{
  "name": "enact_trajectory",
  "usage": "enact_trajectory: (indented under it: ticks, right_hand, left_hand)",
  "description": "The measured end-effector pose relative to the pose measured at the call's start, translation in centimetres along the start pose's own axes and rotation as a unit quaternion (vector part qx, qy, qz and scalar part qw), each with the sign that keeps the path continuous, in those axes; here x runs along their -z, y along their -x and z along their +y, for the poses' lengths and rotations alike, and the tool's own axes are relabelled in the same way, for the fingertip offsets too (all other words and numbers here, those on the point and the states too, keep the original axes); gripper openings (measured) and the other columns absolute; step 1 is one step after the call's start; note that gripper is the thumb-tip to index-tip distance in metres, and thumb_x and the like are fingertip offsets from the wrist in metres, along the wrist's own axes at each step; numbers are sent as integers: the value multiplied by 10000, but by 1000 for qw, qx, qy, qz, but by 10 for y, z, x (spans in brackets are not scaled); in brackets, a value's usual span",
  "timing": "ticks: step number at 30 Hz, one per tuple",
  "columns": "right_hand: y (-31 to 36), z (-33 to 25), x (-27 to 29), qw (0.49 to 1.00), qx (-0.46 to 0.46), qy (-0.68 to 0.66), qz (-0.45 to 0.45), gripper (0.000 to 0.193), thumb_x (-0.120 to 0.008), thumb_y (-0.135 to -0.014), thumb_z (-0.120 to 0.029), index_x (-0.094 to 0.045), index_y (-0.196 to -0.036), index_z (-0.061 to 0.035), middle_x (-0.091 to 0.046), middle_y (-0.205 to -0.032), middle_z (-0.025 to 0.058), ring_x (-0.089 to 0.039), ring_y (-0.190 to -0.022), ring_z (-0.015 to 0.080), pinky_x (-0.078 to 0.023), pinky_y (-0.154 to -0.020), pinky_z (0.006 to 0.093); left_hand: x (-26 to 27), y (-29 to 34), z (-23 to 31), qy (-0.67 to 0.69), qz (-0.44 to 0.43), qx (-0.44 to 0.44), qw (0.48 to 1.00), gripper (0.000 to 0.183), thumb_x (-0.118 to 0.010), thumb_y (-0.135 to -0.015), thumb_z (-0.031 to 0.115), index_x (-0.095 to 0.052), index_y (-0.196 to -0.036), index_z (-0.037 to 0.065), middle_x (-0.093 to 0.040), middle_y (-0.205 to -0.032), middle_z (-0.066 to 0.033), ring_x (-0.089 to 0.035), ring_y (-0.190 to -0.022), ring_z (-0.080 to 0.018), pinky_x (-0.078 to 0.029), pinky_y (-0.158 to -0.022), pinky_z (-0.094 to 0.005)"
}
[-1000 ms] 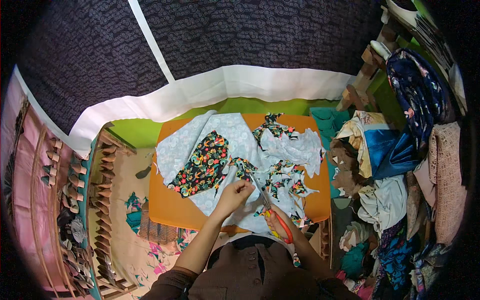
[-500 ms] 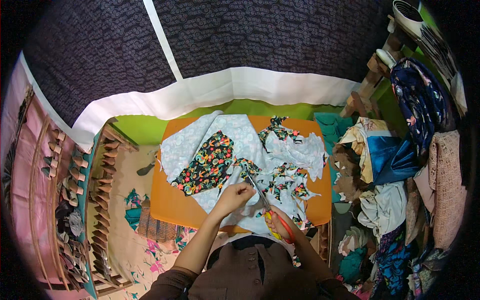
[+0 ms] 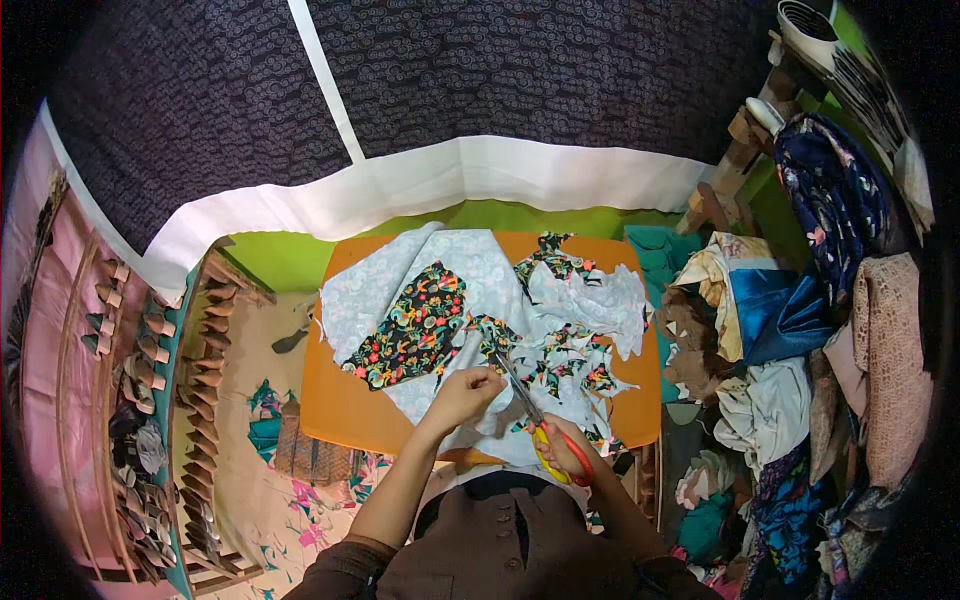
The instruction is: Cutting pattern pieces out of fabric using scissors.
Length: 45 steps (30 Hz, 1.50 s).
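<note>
My left hand (image 3: pixel 465 396) is closed in a pinch on the edge of a floral fabric (image 3: pixel 415 325), pale on its back and black with bright flowers on its face. In my right hand (image 3: pixel 562 446) is a pair of scissors (image 3: pixel 521 390) with red and yellow handles. Its blades point away from me and reach the cloth just right of my left fingers. The fabric spreads over an orange table (image 3: pixel 335 410), partly folded back on itself. Ragged cut pieces (image 3: pixel 585 370) of the same print lie on the right half. The pinched cloth is mostly hidden by my fingers.
Racks of wooden shoe lasts (image 3: pixel 205 400) stand to the left. Fabric scraps (image 3: pixel 310 500) litter the floor there. Piles of folded and crumpled cloth (image 3: pixel 775 410) crowd the right side. A dark patterned curtain (image 3: pixel 530 80) with a white border hangs beyond the table.
The scissor handles look slightly wider apart, and my right hand has shifted a little. My left hand stays nearly in place, and the fabric lies much as before.
</note>
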State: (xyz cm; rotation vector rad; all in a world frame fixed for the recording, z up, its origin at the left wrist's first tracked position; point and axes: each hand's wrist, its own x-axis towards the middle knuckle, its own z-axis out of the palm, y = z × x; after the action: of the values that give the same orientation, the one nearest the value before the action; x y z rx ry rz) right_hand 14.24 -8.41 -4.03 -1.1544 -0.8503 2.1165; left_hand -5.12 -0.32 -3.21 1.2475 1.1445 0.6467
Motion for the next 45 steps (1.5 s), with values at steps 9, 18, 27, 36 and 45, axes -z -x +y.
enact_trajectory:
  ticks: [9, 18, 27, 36, 45]
  right_hand:
    - [-5, 12, 5, 992, 82, 61, -69, 573, -371, -779, -604, -375, -1020, -84, -327, -709, -22, -307, -564, 45, -283, -507, 164]
    - [-6, 5, 7, 999, -1, -29, -26, 568, -393, -759, -617, -403, -970, -90, -341, -667, -34, -296, -522, 27, -257, -443, 149]
    - [-17, 12, 29, 891, 108, 385, 215, 422, -520, -790, -422, -457, -923, -27, -522, -724, 115, -526, -619, 231, -424, -562, 305]
    - [-57, 37, 64, 692, 102, 623, 350, 464, -602, -708, -349, -459, -1002, -18, -502, -829, 198, -530, -778, 357, -436, -628, 422]
    - [-61, 47, 68, 673, 81, 655, 334, 456, -578, -723, -234, -420, -1082, 0, -483, -880, 221, -524, -798, 368, -436, -627, 431]
  left_hand:
    - [-1, 4, -1, -10, -6, -7, 1000, 202, -555, -789, 203, -576, -723, 13, -429, -515, 46, -367, -426, -38, -295, -397, -212]
    - [-3, 2, 0, -23, -15, -2, 1000, 205, -545, -791, 200, -568, -713, 12, -420, -501, 40, -367, -384, -51, -298, -366, -220]
    - [-1, -11, -23, 22, 54, -3, 998, 176, -491, -829, 203, -545, -830, 35, -457, -603, 33, -395, -518, -47, -307, -434, -203]
    - [0, -17, -22, 197, 81, 108, 971, 270, -314, -901, 309, -426, -981, 77, -546, -746, -28, -542, -615, -114, -431, -504, -232]
    - [3, -17, -27, 400, 45, 111, 909, 332, -262, -904, 243, -361, -1116, 8, -572, -905, -147, -598, -787, -227, -502, -706, -337]
